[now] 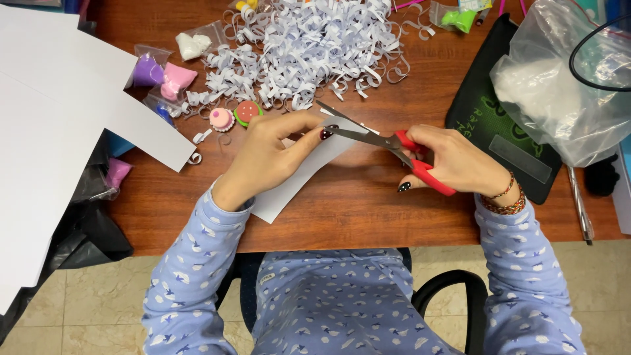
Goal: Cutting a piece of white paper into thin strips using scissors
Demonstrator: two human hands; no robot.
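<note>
Paper (289, 187) pinched flat in left hand (266, 161); right hand (457, 161) grips scissors (388, 141), blades parted — best fed straight, thin strip.

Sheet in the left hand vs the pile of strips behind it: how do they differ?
The sheet is one flat white piece, pinned by the left hand; the strip pile is many narrow curled pieces lying loose. The sheet sits at the near desk edge with the scissors, held in the right hand, open over its far end; the pile lies farther back, untouched. Both look like the same white paper.
</note>
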